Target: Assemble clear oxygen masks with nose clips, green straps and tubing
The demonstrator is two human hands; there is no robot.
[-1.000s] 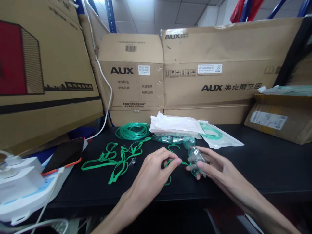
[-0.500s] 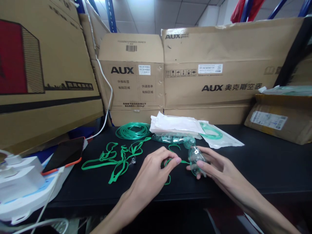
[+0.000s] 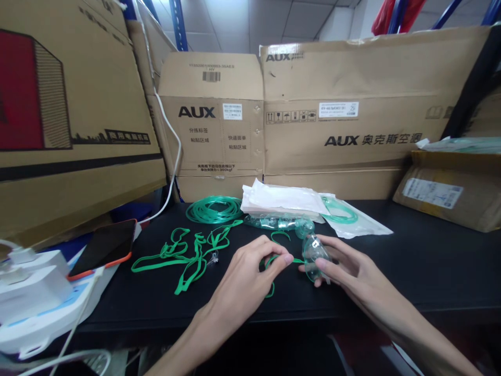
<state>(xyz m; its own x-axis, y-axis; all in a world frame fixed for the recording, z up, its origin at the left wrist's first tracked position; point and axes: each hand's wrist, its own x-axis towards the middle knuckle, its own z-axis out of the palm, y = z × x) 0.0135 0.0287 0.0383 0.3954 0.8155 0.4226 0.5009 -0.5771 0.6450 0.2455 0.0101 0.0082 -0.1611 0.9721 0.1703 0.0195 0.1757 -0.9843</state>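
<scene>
My right hand [image 3: 344, 261] is closed around a clear, green-tinted oxygen mask [image 3: 313, 256] above the black table. Between thumb and fingers, my left hand [image 3: 254, 271] pinches a green elastic strap [image 3: 296, 260]. The strap runs across to the mask's near side, and a loop of it hangs below my left hand. Left of that hand lies a heap of loose green straps [image 3: 195, 256], with a small clear and metal piece [image 3: 213, 257] beside it. Behind my hands, more clear masks [image 3: 277, 223] lie in a row.
A coil of green tubing [image 3: 213, 209] and white packets [image 3: 285, 201] lie at the back. Cardboard boxes [image 3: 344, 156] stand behind them, and a smaller carton [image 3: 434, 183] sits at right. A phone [image 3: 104, 248] and a power strip [image 3: 39, 318] with cables occupy the left.
</scene>
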